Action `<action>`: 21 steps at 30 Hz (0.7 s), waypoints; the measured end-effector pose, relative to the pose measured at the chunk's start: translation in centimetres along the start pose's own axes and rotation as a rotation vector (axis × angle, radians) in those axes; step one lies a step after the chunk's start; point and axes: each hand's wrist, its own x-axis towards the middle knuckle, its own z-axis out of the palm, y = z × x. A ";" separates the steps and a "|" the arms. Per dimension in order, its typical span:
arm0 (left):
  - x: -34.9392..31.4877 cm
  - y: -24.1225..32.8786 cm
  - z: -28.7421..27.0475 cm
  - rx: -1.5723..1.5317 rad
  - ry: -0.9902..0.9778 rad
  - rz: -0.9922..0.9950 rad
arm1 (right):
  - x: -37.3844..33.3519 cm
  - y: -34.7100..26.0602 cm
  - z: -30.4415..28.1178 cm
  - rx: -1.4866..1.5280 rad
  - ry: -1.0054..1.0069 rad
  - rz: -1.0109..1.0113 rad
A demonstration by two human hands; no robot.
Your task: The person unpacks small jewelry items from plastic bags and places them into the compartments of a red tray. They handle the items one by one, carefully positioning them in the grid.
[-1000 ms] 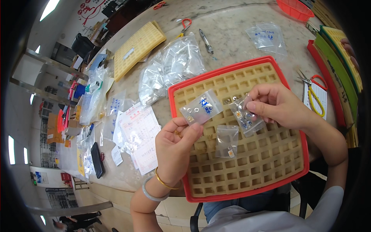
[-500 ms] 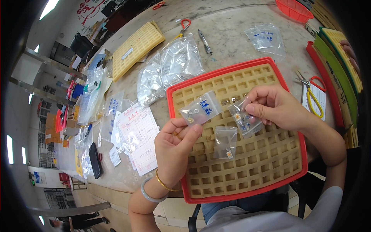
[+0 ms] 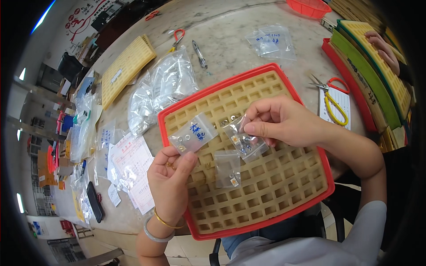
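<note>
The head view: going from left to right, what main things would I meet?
Black phone, printed paper, left hand, loose bag, right hand, scissors, another person's hand. The two held bags are left out because they overlap the hands.

Blue-marked clear bag (image 3: 194, 134), tilted, rings inside, in left hand (image 3: 171, 179), second clear bag (image 3: 242, 145), small parts inside, in right hand (image 3: 284, 123)
</note>
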 end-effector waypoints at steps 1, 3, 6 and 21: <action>0.0 0.0 0.0 -0.004 -0.004 0.004 | 0.0 0.1 0.0 0.003 0.000 -0.001; 0.0 0.0 0.0 -0.017 -0.009 0.009 | 0.1 0.3 0.0 0.004 -0.002 -0.019; 0.0 -0.1 -0.2 -0.028 -0.018 0.009 | 0.1 0.3 0.0 0.011 -0.010 -0.021; 0.1 0.4 -0.8 0.108 -0.053 0.011 | 0.0 0.0 0.0 -0.003 -0.056 -0.038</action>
